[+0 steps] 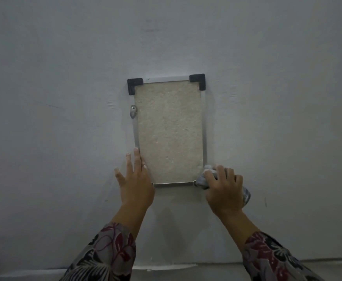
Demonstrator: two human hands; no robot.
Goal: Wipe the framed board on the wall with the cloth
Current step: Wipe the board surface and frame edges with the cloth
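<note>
A framed board [169, 130] hangs upright on the wall, with a beige speckled panel, a thin silver frame and black caps on its two top corners. My left hand [135, 179] lies flat with spread fingers over the board's lower left corner, hiding it. My right hand [223, 188] grips a bunched grey cloth [201, 180] and presses it on the lower right corner. More of the cloth sticks out past the right side of that hand.
A small metal clip [133, 111] with a screw holds the frame's left edge. The pale wall [64, 98] surrounds the board on all sides. A skirting line [166, 267] runs along the wall's foot. Patterned sleeves cover both forearms.
</note>
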